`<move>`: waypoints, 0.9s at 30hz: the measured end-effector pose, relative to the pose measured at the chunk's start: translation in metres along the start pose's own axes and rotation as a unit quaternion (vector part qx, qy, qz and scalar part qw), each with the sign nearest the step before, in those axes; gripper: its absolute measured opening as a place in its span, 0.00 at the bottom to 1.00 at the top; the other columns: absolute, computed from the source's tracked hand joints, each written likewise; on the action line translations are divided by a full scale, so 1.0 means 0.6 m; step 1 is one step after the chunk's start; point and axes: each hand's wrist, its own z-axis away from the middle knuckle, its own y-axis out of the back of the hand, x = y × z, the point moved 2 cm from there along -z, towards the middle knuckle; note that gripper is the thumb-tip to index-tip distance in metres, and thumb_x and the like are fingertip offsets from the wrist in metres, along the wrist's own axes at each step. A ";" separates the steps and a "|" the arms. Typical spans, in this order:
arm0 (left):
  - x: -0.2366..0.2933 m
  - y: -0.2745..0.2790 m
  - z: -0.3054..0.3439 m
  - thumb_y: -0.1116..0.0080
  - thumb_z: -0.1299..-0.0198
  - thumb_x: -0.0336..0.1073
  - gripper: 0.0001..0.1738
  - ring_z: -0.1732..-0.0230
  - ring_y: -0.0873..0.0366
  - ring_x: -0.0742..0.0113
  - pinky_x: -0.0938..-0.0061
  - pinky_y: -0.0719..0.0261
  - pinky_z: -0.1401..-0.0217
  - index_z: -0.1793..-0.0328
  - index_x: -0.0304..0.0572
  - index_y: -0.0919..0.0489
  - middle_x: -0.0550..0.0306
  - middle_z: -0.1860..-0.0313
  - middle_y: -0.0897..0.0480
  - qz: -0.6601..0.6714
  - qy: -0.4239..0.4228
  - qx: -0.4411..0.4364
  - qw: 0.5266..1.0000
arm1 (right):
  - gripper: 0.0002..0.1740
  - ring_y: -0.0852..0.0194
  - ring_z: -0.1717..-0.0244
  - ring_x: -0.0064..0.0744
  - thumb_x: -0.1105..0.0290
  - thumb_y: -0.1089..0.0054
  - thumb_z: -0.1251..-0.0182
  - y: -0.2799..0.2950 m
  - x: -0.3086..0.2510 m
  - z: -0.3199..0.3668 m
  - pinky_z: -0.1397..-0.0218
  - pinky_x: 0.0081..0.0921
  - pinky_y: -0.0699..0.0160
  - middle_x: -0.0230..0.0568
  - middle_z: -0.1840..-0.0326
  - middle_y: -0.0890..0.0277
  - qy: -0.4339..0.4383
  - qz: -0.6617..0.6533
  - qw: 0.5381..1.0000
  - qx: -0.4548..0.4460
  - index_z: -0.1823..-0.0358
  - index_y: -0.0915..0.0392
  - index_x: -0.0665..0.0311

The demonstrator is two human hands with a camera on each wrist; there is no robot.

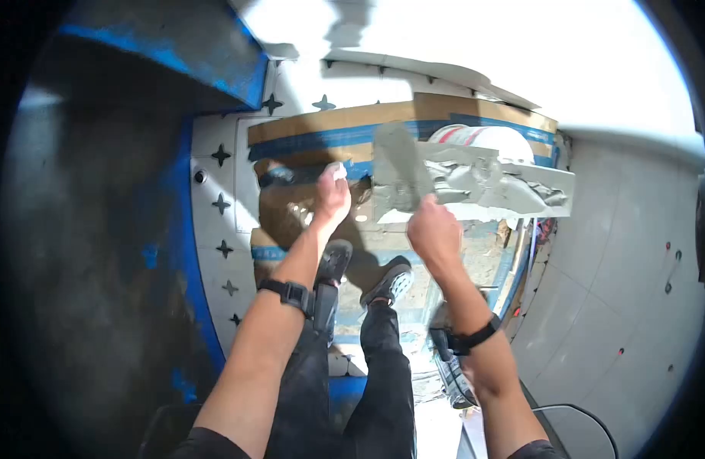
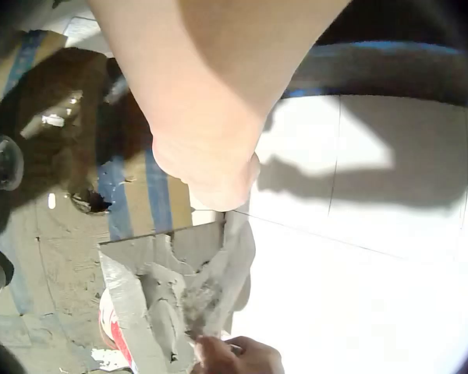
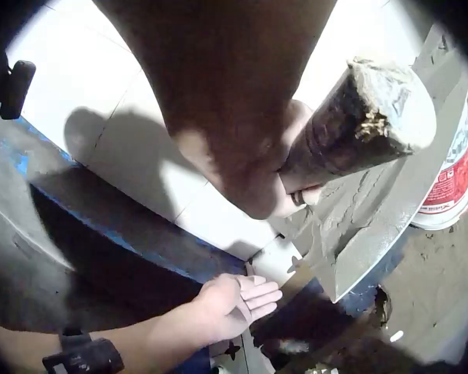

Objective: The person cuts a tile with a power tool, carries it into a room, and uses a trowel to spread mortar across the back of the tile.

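My right hand [image 1: 435, 233] grips the thick dark handle [image 3: 335, 132] of a trowel, its butt end crusted with mortar. The trowel's grey-coated blade [image 1: 402, 164] overlaps the left part of a long flat slab [image 1: 555, 203]. Wet grey mortar [image 1: 463, 180] lies on the slab in ridges and lumps. Beneath the slab shows a white bucket [image 3: 452, 183] with a red label. To the left of the slab, my left hand [image 1: 333, 200] is held in the air. In the right wrist view the left hand [image 3: 230, 304] shows its palm, fingers extended, holding nothing.
Cardboard [image 1: 291, 134] with blue tape covers part of the floor, dirty with mortar and wet patches. White tiles [image 1: 215, 183] with dark cross-shaped spacers border it. A dark block [image 1: 161, 53] edged in blue stands at left. Shoes [image 1: 391, 283] stand on the covering.
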 end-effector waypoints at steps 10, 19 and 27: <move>0.134 -0.078 -0.170 0.56 0.42 0.19 0.23 0.41 0.17 0.44 0.60 0.21 0.38 0.42 0.34 0.20 0.38 0.47 0.14 -0.217 -0.216 -0.250 0.919 | 0.15 0.17 0.57 0.66 0.64 0.39 0.37 -0.040 0.133 0.065 0.52 0.57 0.20 0.65 0.62 0.17 -0.102 -0.120 0.988 -0.010 0.57 0.25 0.69; 0.076 0.058 -0.067 0.45 0.54 0.21 0.05 0.62 0.19 0.36 0.52 0.23 0.60 0.70 0.37 0.20 0.38 0.71 0.19 -0.258 -0.214 -0.235 0.912 | 0.06 0.13 0.63 0.56 0.71 0.49 0.33 -0.041 0.142 0.062 0.60 0.49 0.16 0.54 0.68 0.15 -0.019 -0.016 1.000 0.004 0.59 0.27 0.65; -0.021 0.271 0.259 0.40 0.48 0.29 0.04 0.58 0.19 0.34 0.46 0.22 0.54 0.66 0.37 0.18 0.37 0.66 0.17 -0.482 0.081 -0.244 0.837 | 0.15 0.16 0.55 0.64 0.65 0.43 0.35 -0.030 0.359 0.011 0.50 0.54 0.18 0.66 0.59 0.17 -0.147 -0.078 0.986 0.021 0.55 0.25 0.71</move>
